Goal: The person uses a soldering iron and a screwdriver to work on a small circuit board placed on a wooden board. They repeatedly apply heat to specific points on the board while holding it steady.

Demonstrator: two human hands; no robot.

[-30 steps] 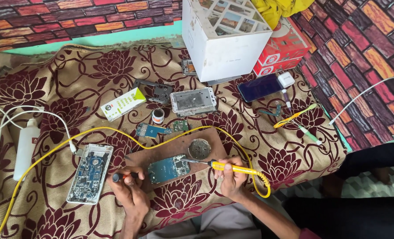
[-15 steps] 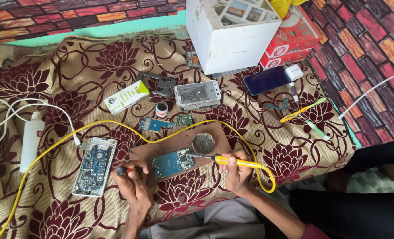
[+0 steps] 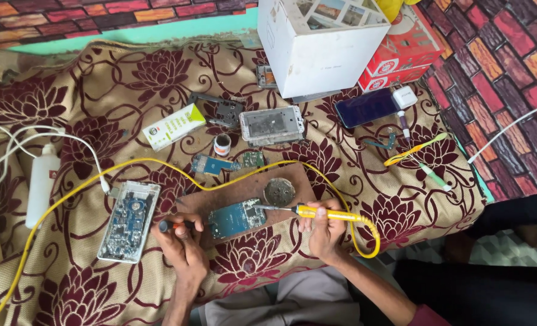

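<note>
So the head camera is looking straight down at a floral maroon-and-tan cloth covering the work surface, and the right hand is wrapping closed around a yellow-handled soldering iron, with its tip touching the upper right corner of a small blue circuit board. The left hand is curling tight around a dark slim tool, looks like tweezers or a pick, and it's sitting just left of the board. The board is lying on a brown wooden work plate, next to a round grey tin of solder gunk. Progress-wise, I'd say the phone is already fully apart: an opened white phone body with its blue board showing is lying to the left and a silver phone frame is sitting further up, while the soldering is only in the middle and nothing is getting put back together. For room, the iron's yellow cord is looping across the cloth behind the plate and curling near the right wrist, so that side is kind of tight. The near edge of the cloth is running right under both wrists.
</note>
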